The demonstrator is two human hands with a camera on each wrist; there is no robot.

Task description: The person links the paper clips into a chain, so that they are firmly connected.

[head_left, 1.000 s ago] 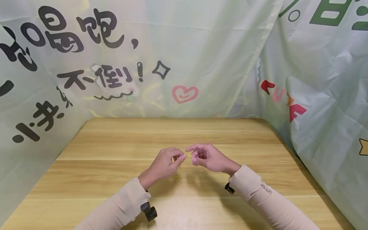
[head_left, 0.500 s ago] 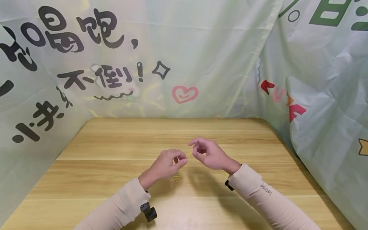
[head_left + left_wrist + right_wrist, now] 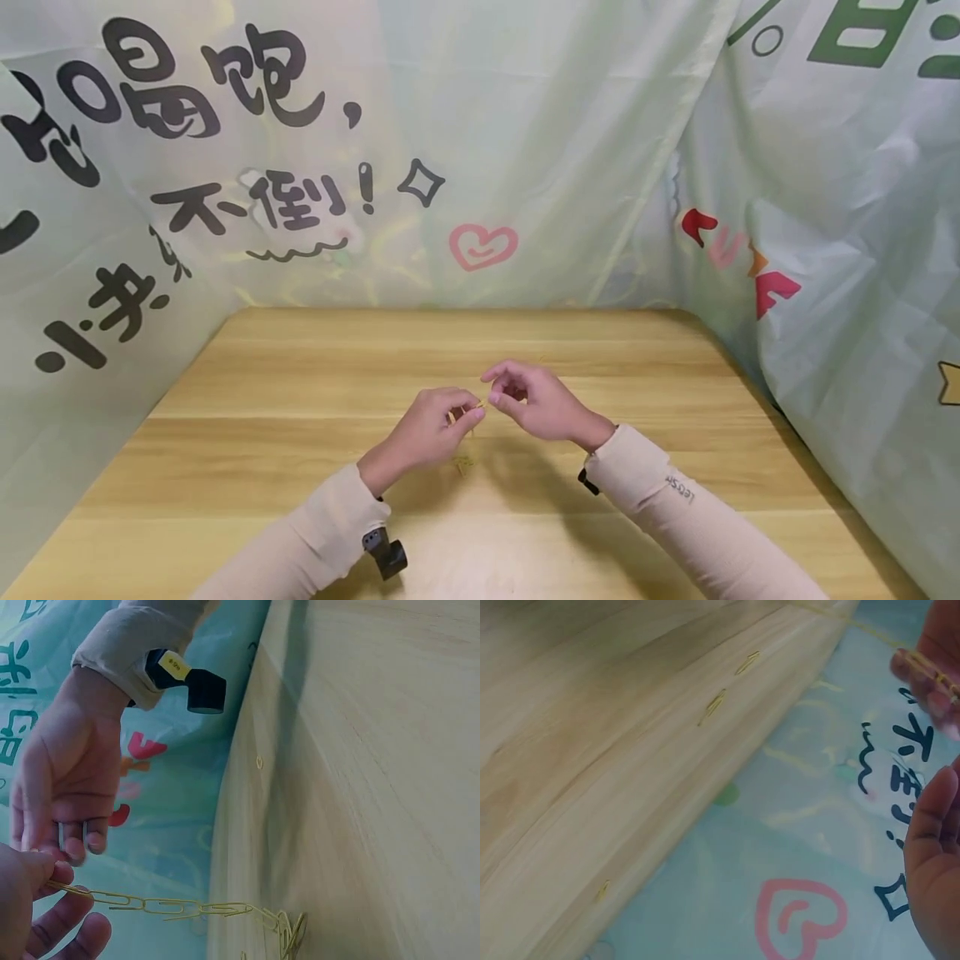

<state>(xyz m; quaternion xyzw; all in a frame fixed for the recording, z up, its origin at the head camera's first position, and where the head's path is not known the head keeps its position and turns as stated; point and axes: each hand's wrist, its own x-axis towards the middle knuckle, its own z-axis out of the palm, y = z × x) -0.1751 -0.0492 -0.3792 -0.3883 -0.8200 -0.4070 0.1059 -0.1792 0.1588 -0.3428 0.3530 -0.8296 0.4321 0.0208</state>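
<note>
My left hand (image 3: 427, 425) pinches the end of a chain of gold paper clips (image 3: 172, 906) between thumb and fingers. In the left wrist view the linked clips run from those fingers down to a small bunch at the table. That lower part of the chain (image 3: 463, 463) shows below the left hand in the head view. My right hand (image 3: 551, 404) is close beside, thumb and index finger together at the chain's end. A small gold paper clip (image 3: 482, 404) shows between the two hands' fingertips; the right hand appears to pinch it, partly hidden.
Several loose paper clips lie on the wooden table, such as one paper clip (image 3: 712, 707) in the right wrist view and another paper clip (image 3: 259, 762) in the left. A printed curtain (image 3: 525, 150) encloses the back and sides.
Both hands stay over the table's middle. The right hand draws slightly away and up, then comes back left toward the left fingertips, narrowing the gap between them.
</note>
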